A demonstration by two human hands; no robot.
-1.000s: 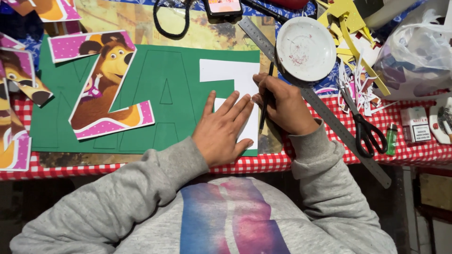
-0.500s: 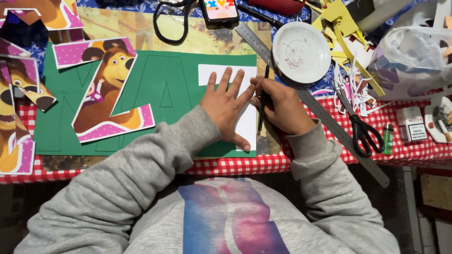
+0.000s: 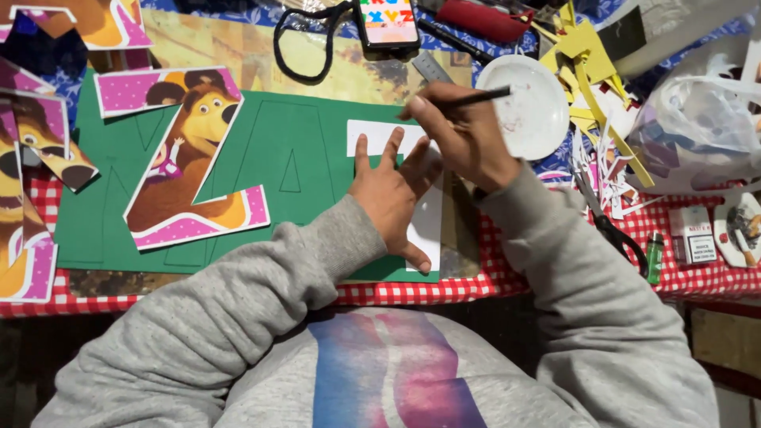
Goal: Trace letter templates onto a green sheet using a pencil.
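My left hand lies flat, fingers spread, pressing a white paper cut-out onto a green card sheet. Letter outlines are drawn on the green sheet. My right hand holds a dark pencil with its tip near the top right edge of the white paper, just above my left fingers. A cartoon-bear letter cut-out rests on the left part of the green sheet.
A white plate, a metal ruler, a phone, yellow scraps, black scissors, a green lighter, a small pack and a plastic bag lie on the red checked tablecloth. More bear cut-outs sit at left.
My right hand has moved with the pencil from the right side of the white paper up to its top edge. My left hand shifted up along the paper, staying flat on it.
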